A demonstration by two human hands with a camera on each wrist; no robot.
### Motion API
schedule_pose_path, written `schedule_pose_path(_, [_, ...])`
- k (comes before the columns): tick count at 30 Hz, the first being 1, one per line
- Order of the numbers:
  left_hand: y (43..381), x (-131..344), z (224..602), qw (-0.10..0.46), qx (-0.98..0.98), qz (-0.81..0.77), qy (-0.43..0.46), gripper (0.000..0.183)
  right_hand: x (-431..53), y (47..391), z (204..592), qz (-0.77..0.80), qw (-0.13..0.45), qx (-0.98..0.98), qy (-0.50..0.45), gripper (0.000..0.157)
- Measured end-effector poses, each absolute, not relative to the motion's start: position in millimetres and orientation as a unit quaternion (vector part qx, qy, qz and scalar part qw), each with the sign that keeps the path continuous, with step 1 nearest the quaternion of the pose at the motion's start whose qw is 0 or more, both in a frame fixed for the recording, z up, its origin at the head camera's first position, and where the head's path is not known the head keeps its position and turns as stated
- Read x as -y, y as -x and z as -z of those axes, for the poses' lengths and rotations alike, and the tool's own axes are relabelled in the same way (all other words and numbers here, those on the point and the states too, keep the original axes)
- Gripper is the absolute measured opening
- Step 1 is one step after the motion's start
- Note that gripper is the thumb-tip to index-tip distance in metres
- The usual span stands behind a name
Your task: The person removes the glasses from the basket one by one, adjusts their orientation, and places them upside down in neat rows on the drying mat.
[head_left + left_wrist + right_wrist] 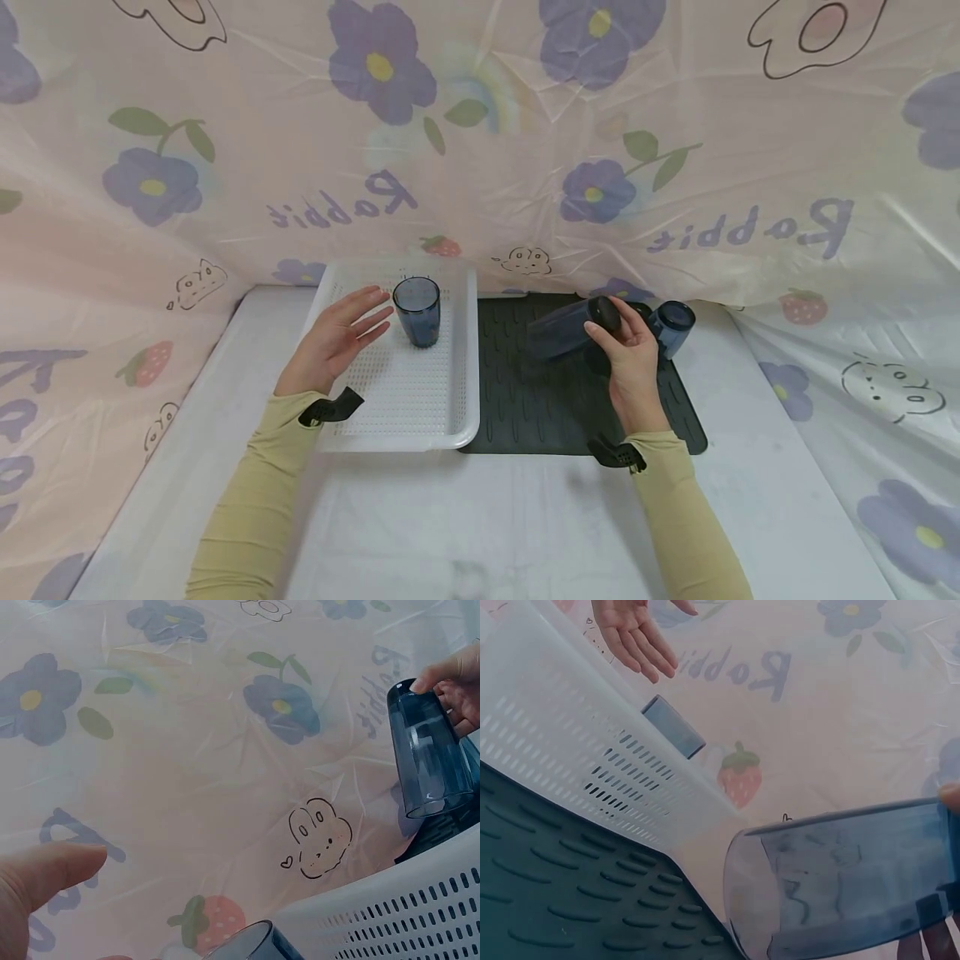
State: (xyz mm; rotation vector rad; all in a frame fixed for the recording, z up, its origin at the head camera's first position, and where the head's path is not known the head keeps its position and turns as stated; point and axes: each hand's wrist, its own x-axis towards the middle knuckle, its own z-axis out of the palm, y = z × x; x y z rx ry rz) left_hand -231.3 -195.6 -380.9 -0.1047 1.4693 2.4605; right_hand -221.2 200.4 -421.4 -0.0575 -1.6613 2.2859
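Observation:
My right hand (632, 358) grips a blue glass tumbler (561, 330) round its dark base, above the black ribbed mat (517, 408). That tumbler is tilted, its mouth pointing left; the right wrist view shows its clear wall close up. My left hand (337, 337) hovers over the white perforated basket (471, 375), fingers spread and loosely bent, holding nothing. Just right of its fingertips, a second blue tumbler (417, 315) stands mouth up in the basket. A third blue tumbler (672, 323) stands mouth down at the mat's far right, partly hidden behind my right hand.
Basket and mat sit side by side on a white table (450, 525), the basket overlapping the mat's left edge. A printed plastic sheet (487, 167) with flowers hangs behind the table and along both sides.

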Motion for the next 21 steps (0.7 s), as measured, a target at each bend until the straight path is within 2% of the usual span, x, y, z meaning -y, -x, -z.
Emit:
schedule_pose_path(16, [241.7,198.4,379.4,0.147,-0.519,-0.841,0.047,0.064,-199.4,222.5,423.4,-0.777,0.172,0.605,0.006,0.057])
schedule_pose_path(21, [244.4,199.1,381.3,0.149,-0.519,-0.84,0.059,0.052,-199.6,224.0,424.2,-0.765,0.176,0.619,0.01,0.058])
